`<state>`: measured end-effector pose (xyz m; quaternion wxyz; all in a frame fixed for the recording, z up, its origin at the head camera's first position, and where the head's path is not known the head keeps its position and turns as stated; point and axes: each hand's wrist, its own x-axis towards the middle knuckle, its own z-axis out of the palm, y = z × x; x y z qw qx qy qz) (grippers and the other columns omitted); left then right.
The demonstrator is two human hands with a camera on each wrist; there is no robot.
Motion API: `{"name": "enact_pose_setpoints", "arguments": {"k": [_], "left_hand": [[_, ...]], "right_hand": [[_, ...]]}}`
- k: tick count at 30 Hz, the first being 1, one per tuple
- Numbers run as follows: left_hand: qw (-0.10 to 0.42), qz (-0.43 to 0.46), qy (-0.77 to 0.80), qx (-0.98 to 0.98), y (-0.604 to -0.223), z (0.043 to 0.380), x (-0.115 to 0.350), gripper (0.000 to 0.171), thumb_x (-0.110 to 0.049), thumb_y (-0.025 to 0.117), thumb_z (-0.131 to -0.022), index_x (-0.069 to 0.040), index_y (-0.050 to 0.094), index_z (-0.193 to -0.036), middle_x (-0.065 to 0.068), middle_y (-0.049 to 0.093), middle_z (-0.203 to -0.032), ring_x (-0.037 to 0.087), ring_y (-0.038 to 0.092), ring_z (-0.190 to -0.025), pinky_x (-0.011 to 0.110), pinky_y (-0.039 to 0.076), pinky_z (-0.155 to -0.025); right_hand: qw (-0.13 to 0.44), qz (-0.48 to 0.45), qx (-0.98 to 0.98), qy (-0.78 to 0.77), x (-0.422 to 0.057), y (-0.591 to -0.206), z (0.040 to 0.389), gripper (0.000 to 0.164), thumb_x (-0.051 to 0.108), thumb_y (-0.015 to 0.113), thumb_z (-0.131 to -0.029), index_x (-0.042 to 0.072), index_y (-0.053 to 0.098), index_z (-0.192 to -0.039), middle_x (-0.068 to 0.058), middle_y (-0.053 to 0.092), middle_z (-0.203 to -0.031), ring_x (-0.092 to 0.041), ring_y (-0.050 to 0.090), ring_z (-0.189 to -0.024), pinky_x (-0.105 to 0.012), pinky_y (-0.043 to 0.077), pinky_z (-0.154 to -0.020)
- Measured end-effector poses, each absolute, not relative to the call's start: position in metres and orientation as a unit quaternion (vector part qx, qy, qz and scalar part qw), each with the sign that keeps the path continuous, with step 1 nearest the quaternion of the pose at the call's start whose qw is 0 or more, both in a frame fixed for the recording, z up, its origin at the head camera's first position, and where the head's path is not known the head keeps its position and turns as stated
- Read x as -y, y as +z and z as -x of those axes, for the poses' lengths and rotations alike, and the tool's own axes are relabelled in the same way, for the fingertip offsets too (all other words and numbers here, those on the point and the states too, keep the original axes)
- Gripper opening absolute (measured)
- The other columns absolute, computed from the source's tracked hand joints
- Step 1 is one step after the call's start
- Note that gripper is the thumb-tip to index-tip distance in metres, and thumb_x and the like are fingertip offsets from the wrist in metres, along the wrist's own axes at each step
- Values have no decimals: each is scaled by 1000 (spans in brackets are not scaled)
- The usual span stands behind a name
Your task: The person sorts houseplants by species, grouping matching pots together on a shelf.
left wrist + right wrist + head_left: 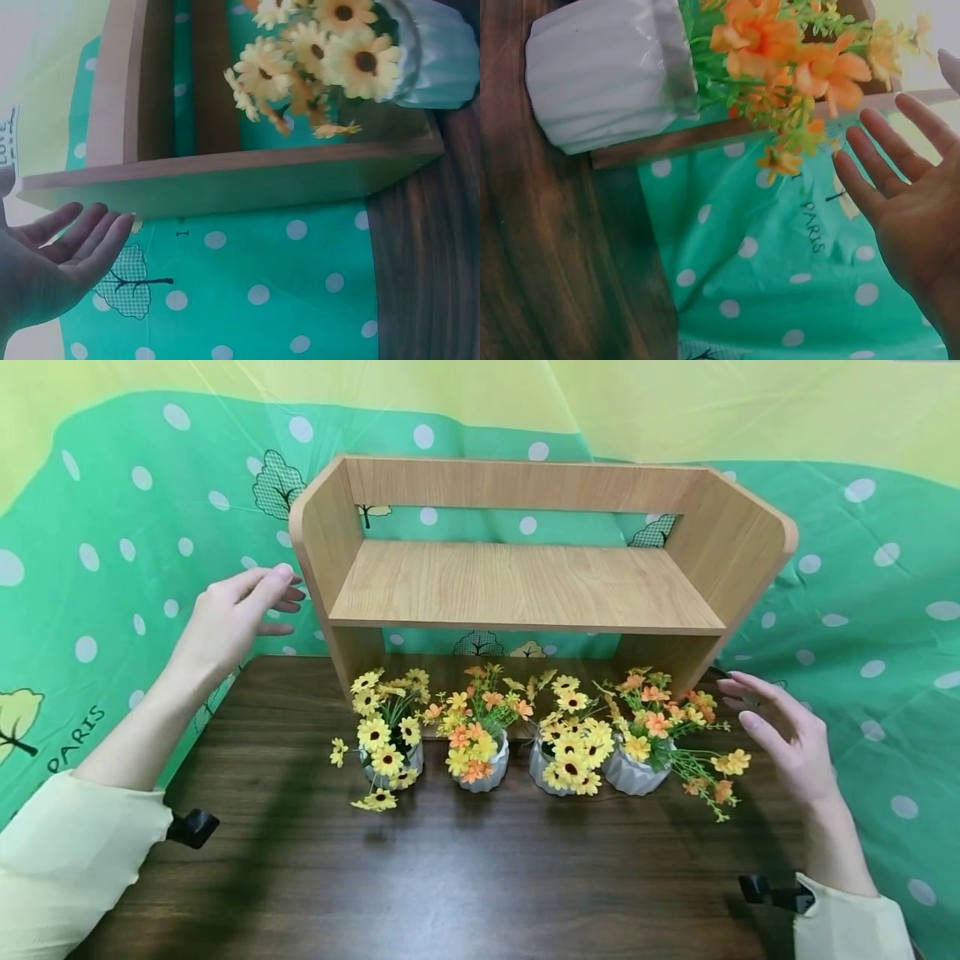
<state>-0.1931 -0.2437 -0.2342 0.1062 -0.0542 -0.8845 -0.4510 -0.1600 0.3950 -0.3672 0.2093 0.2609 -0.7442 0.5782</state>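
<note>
A light wooden two-tier shelf (525, 585) stands at the back of the table. In front of it are several white pots of artificial flowers in a row: yellow daisies (386, 760) at the left, orange and yellow blooms (476, 739), more yellow daisies (570, 747), and orange flowers (652, 722) at the right. My left hand (231, 614) hovers beside the shelf's left side, fingers loosely extended, holding nothing; the left wrist view shows the fingers near that panel. My right hand (795, 747) is beside the rightmost pot (611, 75), fingers relaxed, nothing in them.
The dark wooden table (450, 868) carries the shelf and pots. A green cloth with white dots (105, 568) hangs behind and at both sides. Black straps (192, 828) sit at both wrists, below pale sleeves.
</note>
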Motion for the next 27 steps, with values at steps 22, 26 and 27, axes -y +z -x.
{"name": "enact_pose_setpoints", "arguments": {"k": [22, 26, 27], "left_hand": [[-40, 84, -639, 763, -203, 225, 249, 73, -64, 47, -101, -16, 43, -156, 9, 49, -148, 24, 55, -126, 28, 65, -80], [-42, 85, -671, 735, -201, 228, 247, 70, -59, 53, -101, -14, 44, -154, 8, 50, -147, 24, 55, -126, 30, 65, -79], [-42, 85, -675, 731, -200, 229, 246, 69, -58, 54, -101, -15, 45, -154, 8, 49, -147, 25, 54, -126, 31, 65, -79]], "right_hand": [[152, -191, 795, 556, -425, -393, 168, 44, -3, 41, -106, -9, 45, -149, -1, 68, -135, -5, 65, -122, -9, 50, -98], [137, -207, 763, 597, -429, -398, 170, 44, -6, 40, -105, -14, 42, -148, -6, 68, -135, -8, 66, -121, -11, 54, -96], [134, -209, 759, 601, -430, -399, 170, 44, -6, 40, -105, -15, 41, -148, -6, 68, -134, -8, 67, -121, -12, 54, -96]]}}
